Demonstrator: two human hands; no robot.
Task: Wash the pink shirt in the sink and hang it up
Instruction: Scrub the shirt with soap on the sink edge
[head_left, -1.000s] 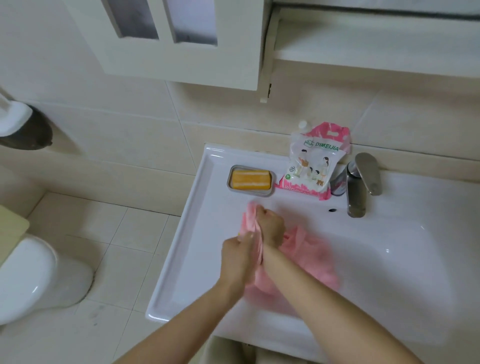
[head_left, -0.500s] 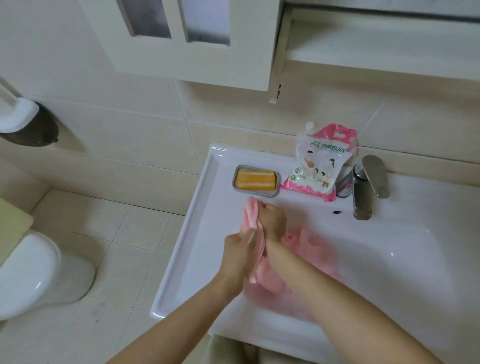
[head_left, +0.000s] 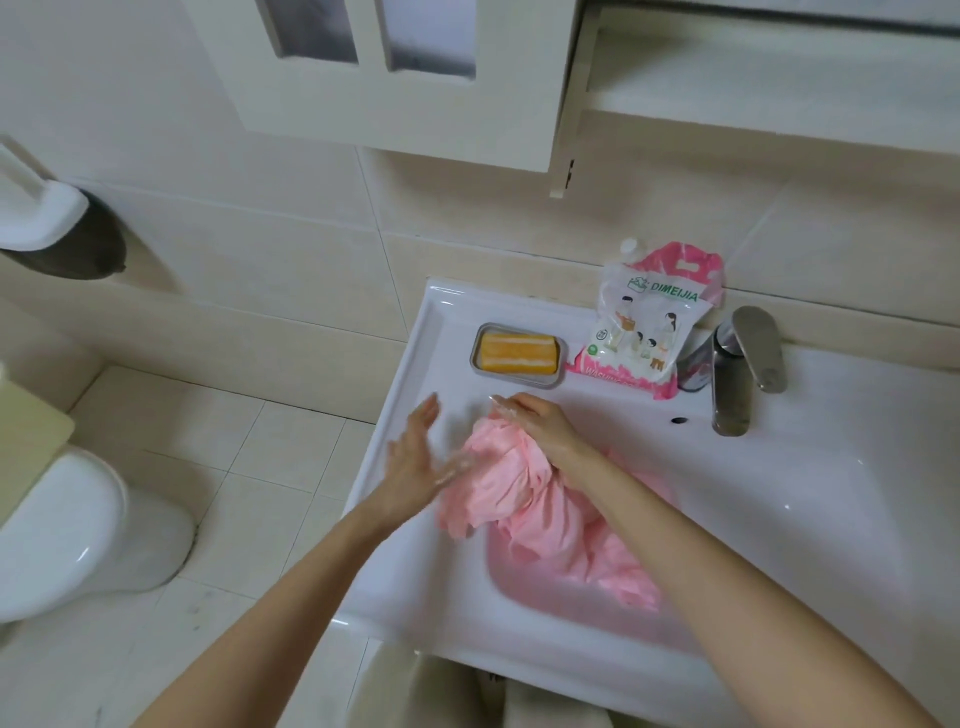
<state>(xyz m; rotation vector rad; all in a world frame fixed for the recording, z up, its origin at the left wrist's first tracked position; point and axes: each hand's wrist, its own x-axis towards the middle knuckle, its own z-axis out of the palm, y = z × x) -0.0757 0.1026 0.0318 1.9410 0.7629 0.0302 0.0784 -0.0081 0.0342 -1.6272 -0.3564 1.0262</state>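
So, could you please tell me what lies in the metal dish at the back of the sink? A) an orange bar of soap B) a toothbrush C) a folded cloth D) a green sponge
A: an orange bar of soap fills the metal dish, which sits just left of the detergent pouch.

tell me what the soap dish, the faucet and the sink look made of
Soap dish: likely stainless steel, grey with a dull sheen along its rim.
Faucet: metal, probably satin or brushed steel, grey with soft reflections.
Sink: looks like glazed white ceramic, glossy with small bright highlights, though acrylic can't be ruled out.
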